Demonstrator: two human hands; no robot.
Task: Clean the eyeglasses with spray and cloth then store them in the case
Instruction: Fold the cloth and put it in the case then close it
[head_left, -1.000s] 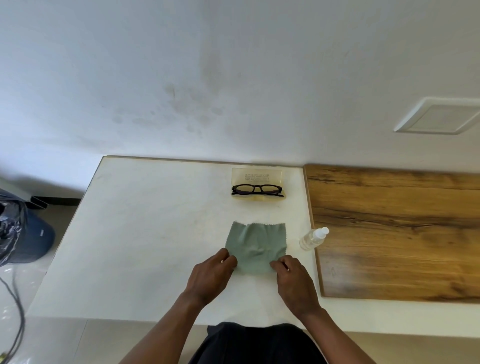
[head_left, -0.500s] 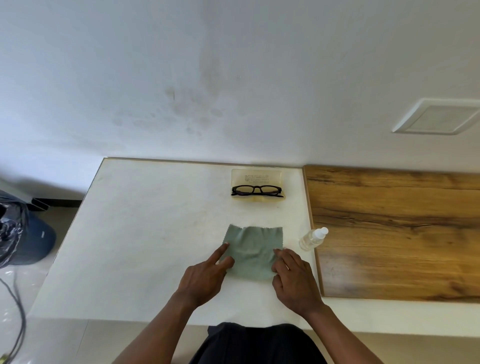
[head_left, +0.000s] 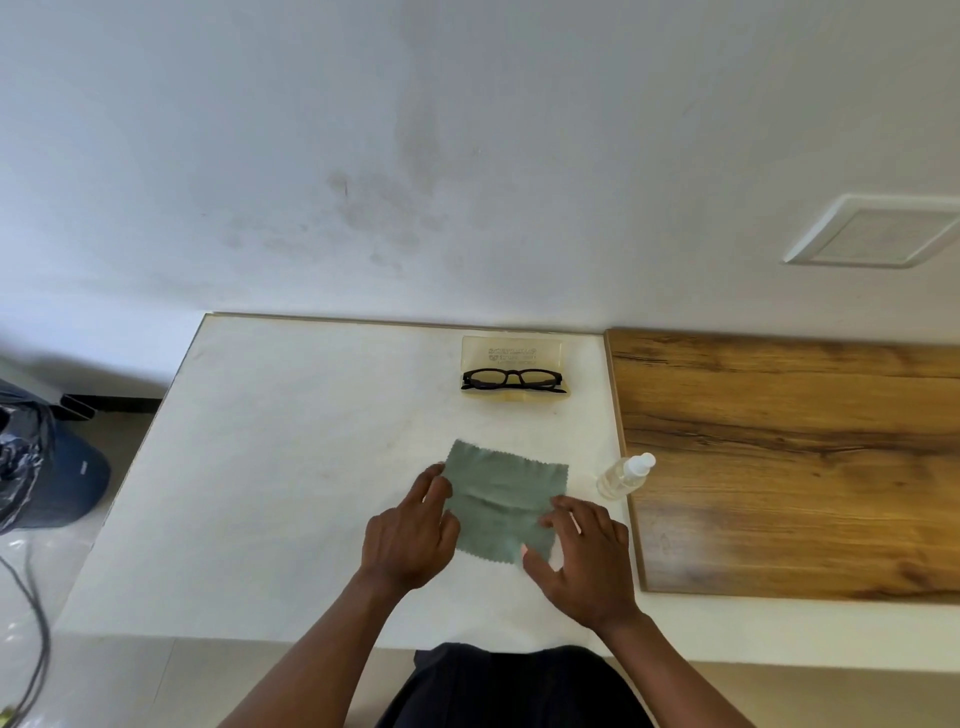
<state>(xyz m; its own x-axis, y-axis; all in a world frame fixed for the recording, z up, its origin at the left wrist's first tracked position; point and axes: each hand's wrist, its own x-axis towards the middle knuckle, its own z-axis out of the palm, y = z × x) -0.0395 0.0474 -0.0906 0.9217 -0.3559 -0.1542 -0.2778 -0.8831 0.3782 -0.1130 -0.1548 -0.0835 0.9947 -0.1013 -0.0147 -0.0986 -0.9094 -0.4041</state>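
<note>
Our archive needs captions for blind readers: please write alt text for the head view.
Two hands, left hand and right hand, rest with straight fingers on a green cleaning cloth on a white table. Black eyeglasses lie on a yellowish case behind it; a spray bottle lies to the right.

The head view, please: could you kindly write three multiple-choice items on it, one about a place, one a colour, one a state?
1. Where are the eyeglasses?
A. on the yellowish case
B. on the cloth
C. on the wooden board

2. What colour is the cloth?
A. red
B. grey-green
C. white

3. How is the spray bottle?
A. in the left hand
B. in the right hand
C. unheld on the table

Key: 1 A, the black frame lies across the case; 2 B, it is plainly grey-green; 3 C, the left hand and right hand are at the cloth.
</note>
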